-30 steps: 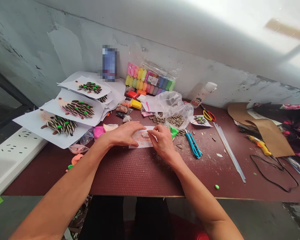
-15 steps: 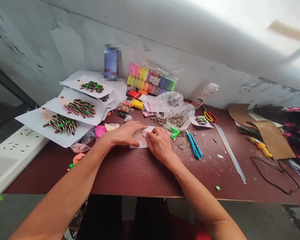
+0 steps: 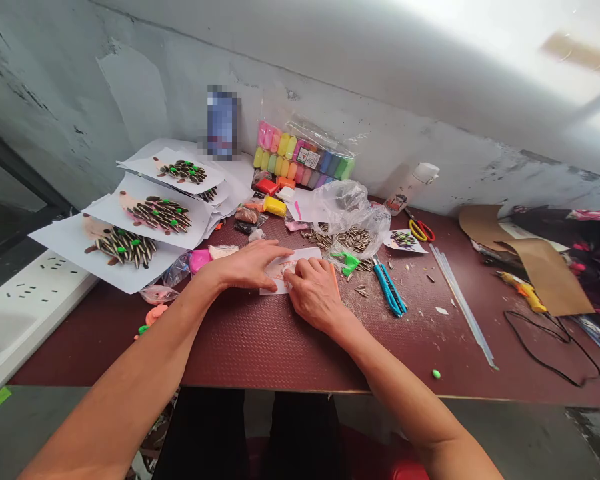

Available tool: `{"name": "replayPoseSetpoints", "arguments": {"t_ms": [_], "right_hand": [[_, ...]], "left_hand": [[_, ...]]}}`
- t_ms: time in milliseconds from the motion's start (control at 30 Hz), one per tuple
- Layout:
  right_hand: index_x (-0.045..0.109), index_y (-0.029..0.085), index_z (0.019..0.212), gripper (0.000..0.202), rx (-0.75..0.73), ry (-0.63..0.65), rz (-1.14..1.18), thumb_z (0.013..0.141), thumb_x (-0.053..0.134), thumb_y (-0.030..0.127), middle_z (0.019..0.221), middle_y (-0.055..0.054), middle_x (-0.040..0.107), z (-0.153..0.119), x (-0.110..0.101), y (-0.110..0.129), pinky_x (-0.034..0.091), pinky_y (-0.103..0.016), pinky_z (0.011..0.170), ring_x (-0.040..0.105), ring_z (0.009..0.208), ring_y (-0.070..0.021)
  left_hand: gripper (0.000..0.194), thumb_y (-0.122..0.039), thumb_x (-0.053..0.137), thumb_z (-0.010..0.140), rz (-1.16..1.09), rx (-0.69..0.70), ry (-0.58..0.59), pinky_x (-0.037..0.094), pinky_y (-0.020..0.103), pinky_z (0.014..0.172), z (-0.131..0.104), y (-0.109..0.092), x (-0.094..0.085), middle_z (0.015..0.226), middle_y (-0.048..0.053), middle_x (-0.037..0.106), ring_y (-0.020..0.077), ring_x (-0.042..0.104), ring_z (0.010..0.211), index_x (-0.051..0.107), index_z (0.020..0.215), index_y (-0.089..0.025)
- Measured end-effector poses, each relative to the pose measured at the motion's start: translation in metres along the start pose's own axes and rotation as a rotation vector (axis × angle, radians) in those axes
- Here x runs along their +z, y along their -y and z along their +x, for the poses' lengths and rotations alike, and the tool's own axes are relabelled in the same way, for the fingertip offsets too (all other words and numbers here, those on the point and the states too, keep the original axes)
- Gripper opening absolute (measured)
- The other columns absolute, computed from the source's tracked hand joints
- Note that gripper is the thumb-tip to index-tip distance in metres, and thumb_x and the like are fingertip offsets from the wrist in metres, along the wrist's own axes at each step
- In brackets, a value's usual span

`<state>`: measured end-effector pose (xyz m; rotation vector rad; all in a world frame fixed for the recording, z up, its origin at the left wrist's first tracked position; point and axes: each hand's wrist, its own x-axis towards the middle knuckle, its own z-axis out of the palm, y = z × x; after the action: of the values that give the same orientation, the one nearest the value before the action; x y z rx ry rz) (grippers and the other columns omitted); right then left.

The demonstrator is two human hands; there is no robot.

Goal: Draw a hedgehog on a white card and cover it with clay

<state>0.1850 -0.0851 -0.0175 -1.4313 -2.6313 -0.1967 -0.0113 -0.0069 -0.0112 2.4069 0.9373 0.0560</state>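
Note:
A small white paper card point(image 3: 307, 253) with an orange line drawing lies flat on the dark red table in front of me. My left hand point(image 3: 253, 265) rests along its left side, fingers stretched out and thumb on the card. Curled over the card's right part is my right hand point(image 3: 315, 290), its fingertips pressed to the drawing. Whatever its fingers hold, if anything, is hidden. A thin orange edge point(image 3: 335, 279) shows beside its knuckles. Sunflower seeds point(image 3: 353, 239) lie in and around a clear plastic bag point(image 3: 343, 200) just beyond.
Sheets with seed hedgehogs point(image 3: 155, 215) are stacked at left, beside a white power strip point(image 3: 27, 293). Colored clay packs point(image 3: 305, 157) lean on the wall. To the right are a blue utility knife point(image 3: 389, 288), scissors point(image 3: 420, 230), glue sticks point(image 3: 463, 307) and a glue gun point(image 3: 525, 293).
My right hand has shifted left over the card, with its fingertips now farther onto the drawing. My left hand has stayed nearly in place.

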Motion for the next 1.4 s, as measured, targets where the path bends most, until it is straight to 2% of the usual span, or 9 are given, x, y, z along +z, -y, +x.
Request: {"name": "replayPoseSetpoints", "arguments": {"t_ms": [267, 500, 600, 833, 1133, 1400], "right_hand": [[0.072, 0.019, 0.1, 0.023, -0.076, 0.014, 0.032, 0.097, 0.049, 0.02, 0.09, -0.008, 0.059, 0.0, 0.0, -0.003, 0.028, -0.039, 0.083, 0.042, 0.085, -0.023], [0.074, 0.023, 0.108, 0.028, 0.07, -0.102, 0.169, 0.092, 0.052, 0.016, 0.096, -0.007, 0.06, -0.001, 0.002, -0.009, 0.029, -0.038, 0.087, 0.046, 0.089, -0.0216], [0.074, 0.023, 0.109, 0.026, 0.073, -0.079, 0.136, 0.093, 0.054, 0.018, 0.099, -0.008, 0.059, 0.0, 0.003, -0.008, 0.029, -0.038, 0.086, 0.045, 0.09, -0.0225], [0.074, 0.025, 0.109, 0.024, 0.069, -0.012, 0.14, 0.098, 0.053, 0.024, 0.097, -0.008, 0.057, 0.001, 0.002, -0.004, 0.029, -0.038, 0.085, 0.044, 0.089, -0.0224], [0.075, 0.024, 0.105, 0.024, 0.064, -0.015, 0.26, 0.096, 0.053, 0.02, 0.095, -0.006, 0.054, 0.0, 0.004, 0.0, 0.029, -0.036, 0.087, 0.045, 0.09, -0.0204], [0.073, 0.024, 0.101, 0.024, 0.009, -0.012, 0.222, 0.092, 0.053, 0.016, 0.096, -0.006, 0.055, 0.0, 0.007, 0.001, 0.028, -0.037, 0.086, 0.043, 0.09, -0.0214]], "left_hand": [[0.084, -0.036, 0.073, 0.075, -0.007, -0.035, 0.019, 0.024, 0.046, 0.123, 0.0, -0.001, -0.001, 0.161, 0.01, 0.042, 0.0327, 0.025, 0.154, 0.042, 0.152, -0.022], [0.083, -0.036, 0.074, 0.074, -0.014, -0.023, 0.001, 0.025, 0.047, 0.122, 0.0, -0.001, -0.001, 0.16, 0.009, 0.044, 0.0327, 0.026, 0.154, 0.043, 0.151, -0.026], [0.084, -0.036, 0.074, 0.074, -0.02, -0.035, 0.011, 0.025, 0.048, 0.122, 0.0, -0.001, -0.001, 0.161, 0.011, 0.043, 0.0336, 0.026, 0.154, 0.042, 0.151, -0.023], [0.083, -0.038, 0.073, 0.075, -0.021, 0.001, -0.001, 0.026, 0.046, 0.122, 0.002, 0.005, 0.003, 0.161, 0.007, 0.043, 0.0329, 0.027, 0.153, 0.043, 0.151, -0.026], [0.08, -0.036, 0.071, 0.076, -0.022, -0.003, 0.003, 0.028, 0.046, 0.122, 0.001, 0.004, 0.002, 0.16, 0.009, 0.044, 0.0323, 0.027, 0.153, 0.043, 0.15, -0.024], [0.082, -0.034, 0.07, 0.076, -0.027, -0.006, 0.023, 0.026, 0.046, 0.123, 0.0, 0.002, 0.0, 0.161, 0.01, 0.043, 0.0329, 0.026, 0.154, 0.042, 0.151, -0.021]]}}
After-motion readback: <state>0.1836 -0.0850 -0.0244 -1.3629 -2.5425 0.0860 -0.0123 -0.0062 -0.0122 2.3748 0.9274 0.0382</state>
